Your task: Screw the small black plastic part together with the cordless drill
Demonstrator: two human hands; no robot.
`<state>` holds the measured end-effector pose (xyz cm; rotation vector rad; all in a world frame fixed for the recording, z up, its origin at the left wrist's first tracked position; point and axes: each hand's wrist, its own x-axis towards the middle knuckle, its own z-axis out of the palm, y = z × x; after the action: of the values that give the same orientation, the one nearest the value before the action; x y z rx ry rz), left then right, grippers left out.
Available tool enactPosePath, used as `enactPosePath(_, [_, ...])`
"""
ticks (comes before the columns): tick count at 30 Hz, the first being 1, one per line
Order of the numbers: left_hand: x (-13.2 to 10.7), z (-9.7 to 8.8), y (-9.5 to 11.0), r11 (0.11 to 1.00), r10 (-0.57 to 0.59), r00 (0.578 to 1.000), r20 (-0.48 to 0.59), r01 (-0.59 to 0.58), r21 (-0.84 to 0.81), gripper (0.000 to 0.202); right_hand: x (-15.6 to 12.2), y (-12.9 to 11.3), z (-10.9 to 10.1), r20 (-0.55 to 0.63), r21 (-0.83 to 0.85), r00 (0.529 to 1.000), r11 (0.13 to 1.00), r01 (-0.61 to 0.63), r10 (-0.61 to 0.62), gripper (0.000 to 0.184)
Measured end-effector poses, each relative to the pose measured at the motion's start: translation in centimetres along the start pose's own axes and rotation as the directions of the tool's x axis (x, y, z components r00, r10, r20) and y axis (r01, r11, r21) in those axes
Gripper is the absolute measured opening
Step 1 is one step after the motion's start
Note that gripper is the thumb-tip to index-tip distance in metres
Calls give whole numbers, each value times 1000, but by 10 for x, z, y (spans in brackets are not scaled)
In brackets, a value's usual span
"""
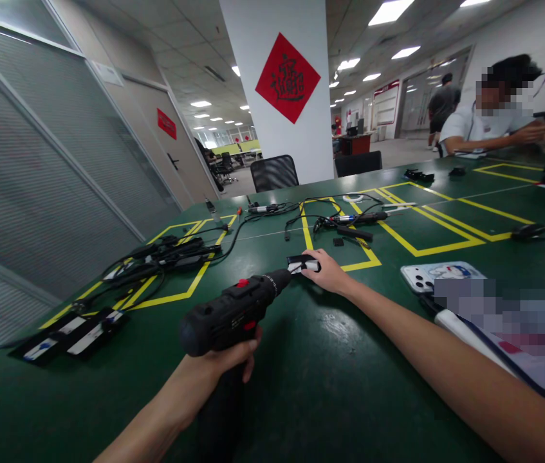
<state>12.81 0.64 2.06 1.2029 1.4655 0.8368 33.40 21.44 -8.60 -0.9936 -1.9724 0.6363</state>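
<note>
The left forearm rises from the bottom edge toward the middle of the view, its wrist bent a little, and the left hand (221, 360) is wrapped firmly round the grip of a black drill (233, 315), which is tilted so that its chuck points forward and to the right. The right arm reaches in from the lower right, stretched long and low over the green table (330, 399), and the right hand (323, 270) pinches a small black-and-white part (296, 260) near the middle of the table, just ahead of the chuck. The bit (295, 270) ends at the part's near side; whether it touches cannot be told. Red switches stand out on the drill, but the pale markings on its body are too small to read. A red diamond sign (287, 78) on the pillar carries dark Chinese characters merged into one figure; the writing on the red door sign (166, 123) and the far wall board (386, 103) is illegible. At right lies a phone (425, 279) with a cartoon picture on its back, and tangled cables (166, 257) cover the table's left side
</note>
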Motion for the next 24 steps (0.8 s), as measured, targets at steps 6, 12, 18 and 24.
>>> enactPosePath(6, [-1, 3, 1, 1000, -3, 999, -39, 3, 17, 31, 0, -1, 0, -11, 8, 1000, 1000, 3, -3, 43])
enactPosePath(12, [1, 4, 1, 999, -6, 999, -40, 7, 39, 32, 0, -1, -1, 2, 8, 1000, 1000, 1, -1, 44])
enactPosePath(18, [1, 4, -1, 999, -9, 998, -69, 12, 41, 29, 0, 2, 0, 1, 9, 1000, 1000, 2, -2, 44])
enactPosePath(24, [0, 3, 2, 1000, 1, 1000, -12, -1, -2, 27, -1, 3, 1, 5, 0, 1000, 1000, 7, -7, 44])
